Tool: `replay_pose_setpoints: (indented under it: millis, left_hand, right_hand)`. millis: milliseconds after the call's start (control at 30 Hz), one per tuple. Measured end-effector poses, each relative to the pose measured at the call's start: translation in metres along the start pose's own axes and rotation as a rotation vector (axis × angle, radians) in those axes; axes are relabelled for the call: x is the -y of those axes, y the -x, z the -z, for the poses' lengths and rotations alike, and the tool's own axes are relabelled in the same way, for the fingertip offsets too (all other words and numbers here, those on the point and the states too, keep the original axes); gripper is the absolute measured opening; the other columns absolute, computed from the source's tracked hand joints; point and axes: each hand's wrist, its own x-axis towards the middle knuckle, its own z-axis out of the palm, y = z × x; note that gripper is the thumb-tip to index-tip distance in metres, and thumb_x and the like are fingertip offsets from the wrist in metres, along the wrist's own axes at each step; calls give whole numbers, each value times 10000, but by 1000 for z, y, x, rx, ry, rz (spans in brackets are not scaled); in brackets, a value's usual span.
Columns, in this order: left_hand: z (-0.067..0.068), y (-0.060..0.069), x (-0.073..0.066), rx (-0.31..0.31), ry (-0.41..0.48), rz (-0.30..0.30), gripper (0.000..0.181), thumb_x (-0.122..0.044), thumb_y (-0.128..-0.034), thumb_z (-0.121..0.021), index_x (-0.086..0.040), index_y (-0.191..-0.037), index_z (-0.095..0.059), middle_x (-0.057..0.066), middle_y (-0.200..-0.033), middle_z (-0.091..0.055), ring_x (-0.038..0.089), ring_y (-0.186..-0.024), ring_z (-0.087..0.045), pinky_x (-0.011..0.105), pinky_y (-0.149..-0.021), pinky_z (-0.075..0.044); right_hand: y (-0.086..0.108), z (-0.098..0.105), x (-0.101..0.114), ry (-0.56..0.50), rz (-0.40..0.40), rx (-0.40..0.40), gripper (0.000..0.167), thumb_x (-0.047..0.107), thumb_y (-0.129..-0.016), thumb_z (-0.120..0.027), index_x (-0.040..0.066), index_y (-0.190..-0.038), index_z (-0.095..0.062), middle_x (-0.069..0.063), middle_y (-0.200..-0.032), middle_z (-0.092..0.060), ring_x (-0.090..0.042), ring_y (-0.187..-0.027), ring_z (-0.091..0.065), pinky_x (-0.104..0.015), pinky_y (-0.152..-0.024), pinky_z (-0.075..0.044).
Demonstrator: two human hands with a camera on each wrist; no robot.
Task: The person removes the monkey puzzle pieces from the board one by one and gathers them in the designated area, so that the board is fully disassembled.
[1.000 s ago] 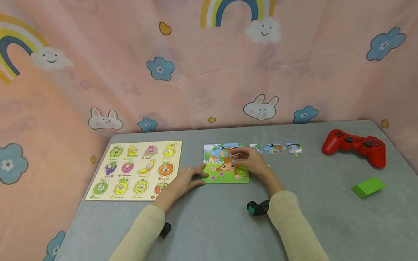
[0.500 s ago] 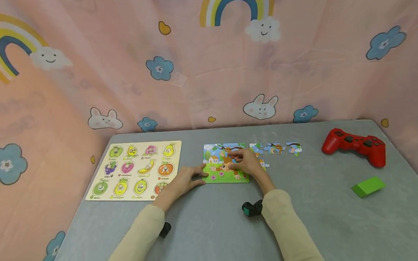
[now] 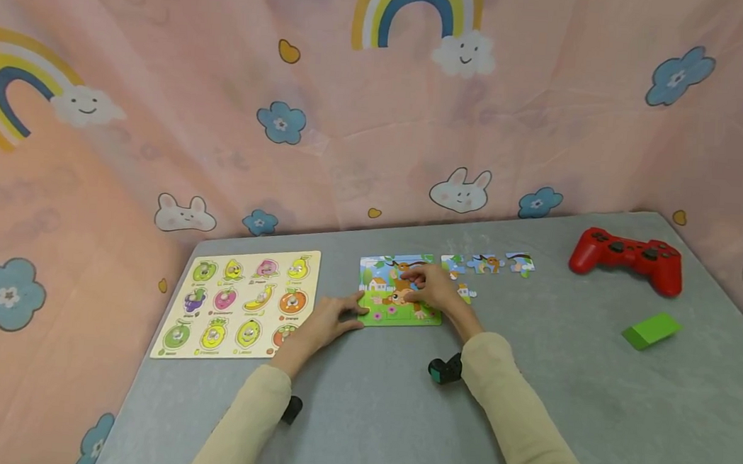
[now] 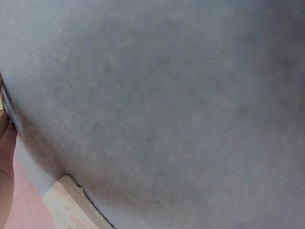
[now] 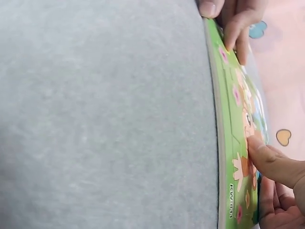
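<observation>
The puzzle (image 3: 385,299) lies flat on the desk (image 3: 367,402); likely light, stiff, slick; best held by its edges; the left hand (image 3: 333,315) grips its near-left corner; the right hand (image 3: 438,291) touches its face, any pinch unclear.

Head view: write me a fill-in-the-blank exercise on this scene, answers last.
The right hand is over a puzzle whose large animal is a ____.
From back to front, the fruit board has ____ rows of fruit.
The game controller is ____.
The block in front of the controller is ____.

Missing words: monkey; three; red; green.
</observation>
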Motion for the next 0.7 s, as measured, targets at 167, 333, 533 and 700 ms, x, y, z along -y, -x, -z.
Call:
replay_pose_setpoints:
  millis: [167, 333, 533, 700]
  left_hand:
    - [2, -1, -1, 2, -5, -2, 286, -140, -865, -709, -34, -1131, -702, 159, -1394, -489, 325, -1296, -439, 432, -1040, -397]
    - [2, -1, -1, -6, -9, -32, 267, -133, -858, -716, -27, -1103, -710, 183, -1374, -499, 344, -1268, -465, 435, -1026, -411]
    - [1, 1, 0, -10, -1, -21, 270, -130, -850, -722, -31, -1101, -710, 172, -1376, -498, 342, -1267, -464, 433, -1027, -410]
    - [1, 0, -1, -5, 1, -11, 269, -128, -853, -719, -31, -1103, -710, 169, -1382, -494, 341, -1273, -458, 434, -1031, -405]
  right_hand:
    - [0, -2, 1, 10, 8, -38, 371, -3, -747, -796, -44, -1096, -674, -157, -967, -633, -246, -824, -572, -366, -741, -504]
    - [1, -2, 3, 24, 24, -47, 380, -4, -732, -805, -52, -1084, -672, -139, -876, -638, -166, -697, -522, -299, -651, -476]
    - [2, -2, 4, 10, 37, -45, 386, 2, -735, -809, -45, -1091, -670, -148, -970, -667, -196, -757, -564, -310, -675, -496]
    - [2, -2, -1, -89, 23, -65, 375, -12, -745, -797, -44, -1099, -678, -161, -982, -673, -247, -835, -625, -348, -737, -540]
